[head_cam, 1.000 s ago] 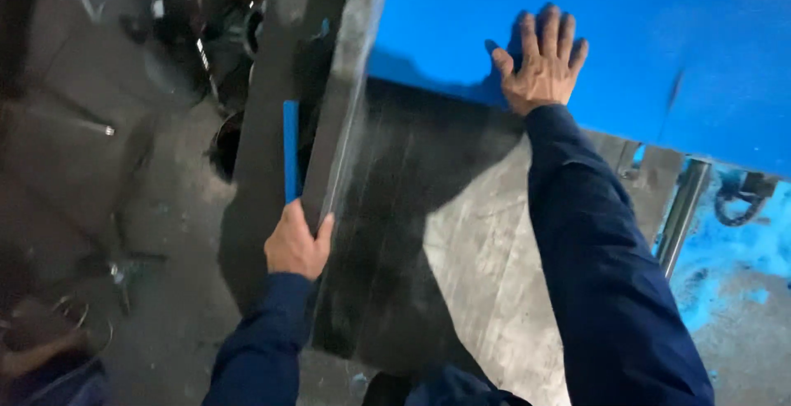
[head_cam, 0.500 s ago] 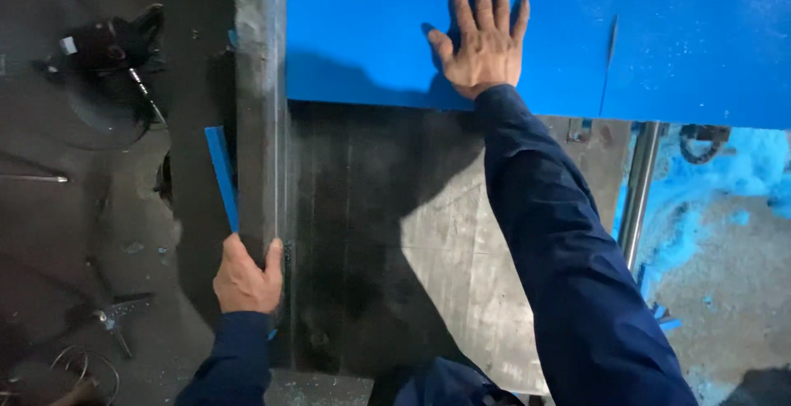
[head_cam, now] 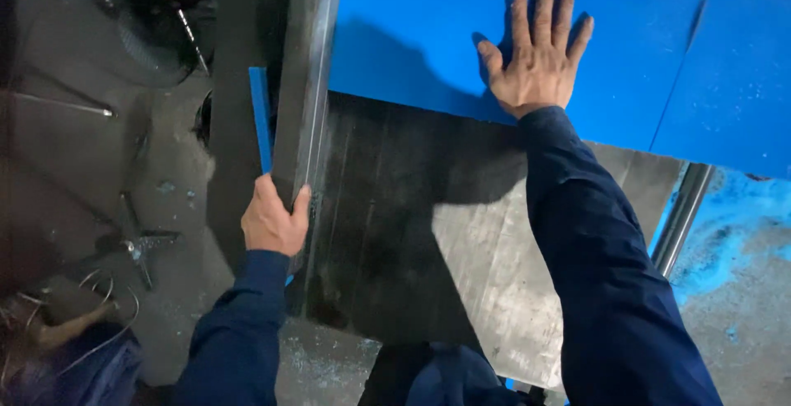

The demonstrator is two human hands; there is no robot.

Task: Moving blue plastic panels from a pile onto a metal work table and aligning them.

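Observation:
My left hand (head_cam: 274, 223) grips a narrow blue strip (head_cam: 261, 118) against the side of a long grey metal guide bar (head_cam: 306, 85) that runs along the left edge of a dark metal table (head_cam: 387, 233). My right hand (head_cam: 537, 56) lies flat with fingers spread on a large blue sheet (head_cam: 428, 27) that covers the far part of the table. Both arms wear dark blue sleeves. The lower end of the strip is hidden inside my left fist.
A round steel rod (head_cam: 680, 217) runs down the table's right side over a blue-stained floor (head_cam: 741, 291). Left of the table lie dark machine parts and cables (head_cam: 156, 11), thin metal rods (head_cam: 66, 105) and a small metal stand (head_cam: 136, 245) on a dusty grey floor.
The view has swung so the guide bar and blue sheet sit differently in frame. My right hand stays flat on the sheet and my left hand keeps its hold on the strip.

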